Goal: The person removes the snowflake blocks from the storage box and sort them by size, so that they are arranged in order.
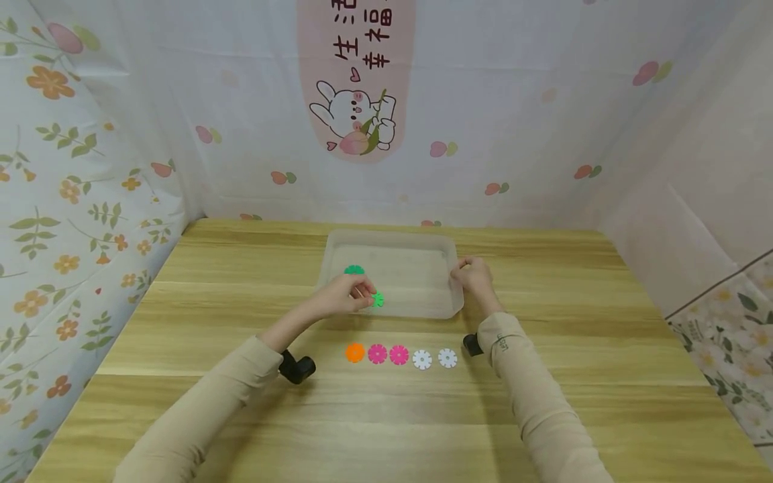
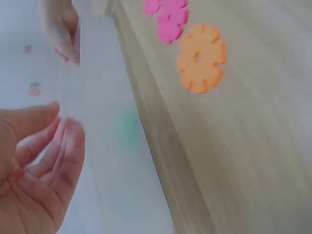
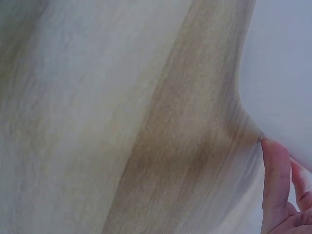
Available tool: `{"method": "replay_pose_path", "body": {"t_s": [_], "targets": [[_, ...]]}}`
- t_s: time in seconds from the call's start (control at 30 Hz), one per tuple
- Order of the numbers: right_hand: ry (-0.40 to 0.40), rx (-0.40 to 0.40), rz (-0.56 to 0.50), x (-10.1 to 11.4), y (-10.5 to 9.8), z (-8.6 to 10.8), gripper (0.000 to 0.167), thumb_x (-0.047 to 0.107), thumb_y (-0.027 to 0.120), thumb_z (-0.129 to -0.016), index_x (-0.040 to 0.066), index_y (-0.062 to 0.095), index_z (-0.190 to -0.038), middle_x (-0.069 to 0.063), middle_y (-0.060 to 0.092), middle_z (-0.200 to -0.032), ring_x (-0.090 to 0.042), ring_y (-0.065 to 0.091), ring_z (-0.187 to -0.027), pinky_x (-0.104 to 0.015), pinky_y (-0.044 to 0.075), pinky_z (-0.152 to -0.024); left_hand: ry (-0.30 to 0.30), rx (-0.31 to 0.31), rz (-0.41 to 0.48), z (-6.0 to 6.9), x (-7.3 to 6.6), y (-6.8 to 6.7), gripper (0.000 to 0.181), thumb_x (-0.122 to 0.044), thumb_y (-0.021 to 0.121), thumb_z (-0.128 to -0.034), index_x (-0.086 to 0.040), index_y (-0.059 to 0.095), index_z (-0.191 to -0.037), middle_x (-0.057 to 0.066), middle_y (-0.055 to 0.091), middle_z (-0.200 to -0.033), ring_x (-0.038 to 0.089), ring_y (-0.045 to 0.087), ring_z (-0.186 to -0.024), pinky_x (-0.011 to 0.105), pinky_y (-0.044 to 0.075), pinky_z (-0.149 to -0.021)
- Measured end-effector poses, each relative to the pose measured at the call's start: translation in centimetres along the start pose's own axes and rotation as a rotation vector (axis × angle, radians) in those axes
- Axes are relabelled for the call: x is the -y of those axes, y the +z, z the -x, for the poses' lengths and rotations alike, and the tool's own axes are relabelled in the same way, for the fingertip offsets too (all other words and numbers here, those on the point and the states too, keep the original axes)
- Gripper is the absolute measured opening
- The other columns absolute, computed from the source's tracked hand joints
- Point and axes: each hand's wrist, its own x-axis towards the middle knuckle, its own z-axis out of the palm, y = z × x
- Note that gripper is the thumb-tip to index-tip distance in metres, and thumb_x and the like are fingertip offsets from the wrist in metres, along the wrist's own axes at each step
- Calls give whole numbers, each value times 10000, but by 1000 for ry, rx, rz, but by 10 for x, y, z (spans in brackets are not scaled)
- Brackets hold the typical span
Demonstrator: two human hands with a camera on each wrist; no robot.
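Observation:
My left hand is over the front left of a translucent plastic tray. In the left wrist view its thumb and loosely bent fingers have a gap between them, with nothing held. Just right of the fingertips in the head view is a light green notched disc. A darker green disc lies in the tray behind the hand, partly covered by it. At the tray's right side, my right hand pinches the rim between thumb and fingers; the right wrist view shows the thumb against the outer wall.
In front of the tray, a row of notched discs lies on the wooden table: one orange disc, two pink discs and two white discs. Behind the table hangs a printed curtain.

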Motion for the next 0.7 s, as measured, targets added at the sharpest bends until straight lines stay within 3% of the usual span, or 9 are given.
{"method": "replay_pose_path", "body": {"t_s": [0.13,0.27,0.43,0.57,0.7], "targets": [[8,0,-4,-1,1,1,155,92,495,-819,11,565,-932,-188,556,-1087,-123,492,-576,-182,428,-485,-138,-23,-3,-15,2,0,266,-71,596,-856,71,553,-1076,179,603,-1003,259,585,-916,324,505,-829],[16,-3,-15,-3,3,2,150,89,497,-820,17,566,-931,-182,552,-1094,-145,493,-613,-188,426,-489,-244,43,-94,-25,7,2,347,-109,638,-834,52,539,-1125,182,575,-1118,283,547,-1042,362,459,-929],[-4,-5,-45,-3,5,4,137,75,517,-821,0,571,-922,-181,552,-1096,-150,490,-656,-182,426,-505,-228,119,-229,-34,11,6,361,-84,670,-811,52,542,-1120,173,589,-1117,276,553,-1050,337,463,-930],[-24,-17,-50,-3,5,4,136,69,522,-818,-11,575,-914,-183,557,-1091,-143,484,-649,-174,417,-503,-220,120,-292,-40,10,9,284,-50,680,-792,28,549,-1032,133,589,-1013,231,535,-950,312,467,-872],[-8,-15,-46,-3,4,2,139,76,515,-810,0,574,-910,-171,554,-1054,-138,472,-611,-182,408,-486,-228,116,-293,-46,8,9,241,-28,686,-777,-13,501,-930,77,514,-864,180,441,-809,271,423,-747]]}}
